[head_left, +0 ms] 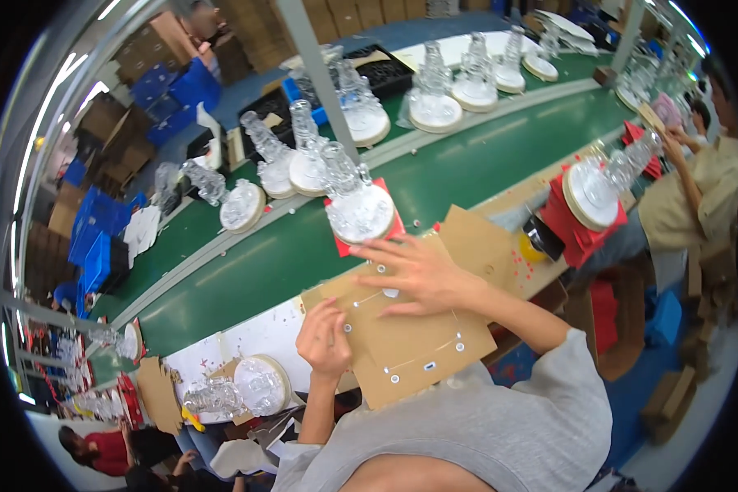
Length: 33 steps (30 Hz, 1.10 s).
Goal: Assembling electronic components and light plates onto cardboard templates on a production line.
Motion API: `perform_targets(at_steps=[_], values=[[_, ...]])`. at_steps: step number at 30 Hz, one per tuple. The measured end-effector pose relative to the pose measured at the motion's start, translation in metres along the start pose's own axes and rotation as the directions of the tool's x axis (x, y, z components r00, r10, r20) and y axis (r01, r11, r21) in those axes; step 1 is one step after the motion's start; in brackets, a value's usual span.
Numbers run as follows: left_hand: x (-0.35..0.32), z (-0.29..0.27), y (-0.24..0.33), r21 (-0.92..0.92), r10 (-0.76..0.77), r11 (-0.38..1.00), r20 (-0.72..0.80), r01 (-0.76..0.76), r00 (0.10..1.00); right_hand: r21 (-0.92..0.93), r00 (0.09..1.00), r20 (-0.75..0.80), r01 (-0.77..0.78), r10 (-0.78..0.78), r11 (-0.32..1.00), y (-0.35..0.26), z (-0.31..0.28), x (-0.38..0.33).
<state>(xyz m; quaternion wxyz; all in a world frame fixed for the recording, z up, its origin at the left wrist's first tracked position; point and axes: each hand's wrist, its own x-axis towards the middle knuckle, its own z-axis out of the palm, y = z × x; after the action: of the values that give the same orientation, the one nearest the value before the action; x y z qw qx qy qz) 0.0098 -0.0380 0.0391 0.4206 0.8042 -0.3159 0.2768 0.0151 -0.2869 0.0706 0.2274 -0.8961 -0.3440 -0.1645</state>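
Closest to the camera is the person's grey-shirted shoulder, and right past it a brown cardboard sheet (410, 332) lying flat on the counter (254, 332), with small white round fasteners and thin white ties across it.

Going left to right: down at the far left there's a clear glass piece on a round white base (250, 385) sitting at the counter's near edge, just left of the wrist. Then the left hand (324, 336), fingers curled in and pinching at the left edge of the cardboard sheet; can't tell if it's got a tiny fastener in there or just the edge. Next over, the right hand (414, 275) is spread wide open, palm down, pressing flat on the top of the sheet, not gripping anything.

Just beyond those fingertips a clear glass ornament on a white disc (357, 205) stands on a red card, right at the edge of the green conveyor belt (467, 164). More of the same glass pieces line the far side. At the far right, another person (697, 193) handles one on a red box (582, 225).
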Motion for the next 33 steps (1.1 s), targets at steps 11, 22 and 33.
perform_targets(at_steps=[11,22,33], values=[[-0.006,-0.016,0.077,0.265,-0.268,0.924,-0.066,0.275,0.961,-0.056,0.887,0.22,-0.404,0.406,0.913,0.04,0.044,0.017],[-0.026,0.002,0.05,0.274,-0.471,0.855,0.053,0.441,0.881,-0.221,0.912,-0.197,-0.399,0.36,0.89,-0.021,0.024,-0.035],[-0.022,0.001,0.072,0.582,-0.329,0.802,0.242,0.135,0.913,0.558,0.92,-0.228,-0.145,0.318,0.817,0.001,0.035,-0.034]])
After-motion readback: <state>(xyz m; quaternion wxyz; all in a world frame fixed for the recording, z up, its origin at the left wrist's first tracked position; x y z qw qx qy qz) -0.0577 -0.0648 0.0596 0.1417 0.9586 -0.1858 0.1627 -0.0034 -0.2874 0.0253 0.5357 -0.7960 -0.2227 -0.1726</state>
